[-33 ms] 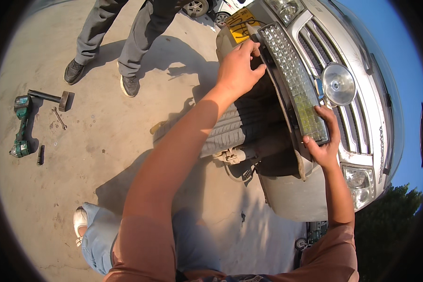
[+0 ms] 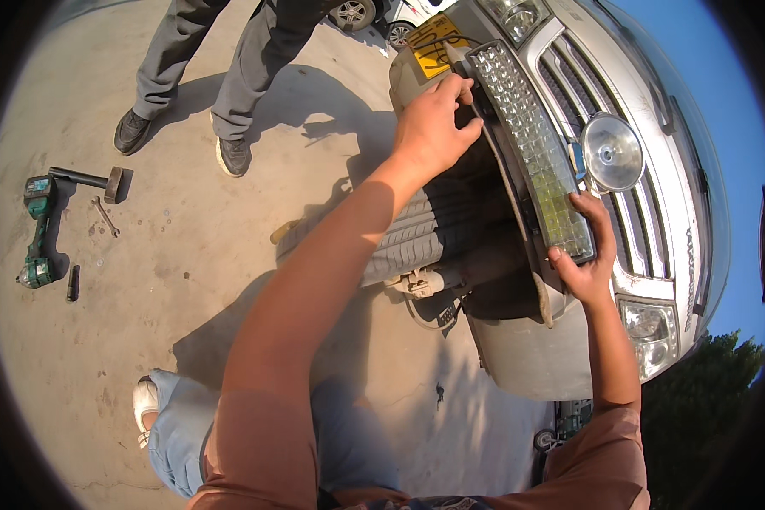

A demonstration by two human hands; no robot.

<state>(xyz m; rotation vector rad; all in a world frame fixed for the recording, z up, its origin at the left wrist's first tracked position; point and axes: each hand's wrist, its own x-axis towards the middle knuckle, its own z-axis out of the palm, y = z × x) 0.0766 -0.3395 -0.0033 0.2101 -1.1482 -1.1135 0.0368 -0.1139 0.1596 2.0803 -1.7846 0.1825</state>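
A long LED light bar (image 2: 531,132), clear along most of its lens and yellow-green toward the near end, lies along the front of a silver vehicle (image 2: 518,357). My right hand (image 2: 593,259) grips its near end, thumb on one edge and fingers over the other. Toward the far end, my left hand (image 2: 433,123) has its fingers curled against the dark edge beside the bar. Its thumb and index tips touch that edge with a gap between them; anything small they hold is hidden. A round lamp (image 2: 612,151) sits right beside the bar, before the grille.
On the concrete at left lie a green power tool (image 2: 39,229), a hammer (image 2: 89,180), a wrench (image 2: 106,218) and a dark socket-like cylinder (image 2: 74,283). Another person's legs (image 2: 251,76) stand at the far left. A tire (image 2: 408,229) shows below my left forearm.
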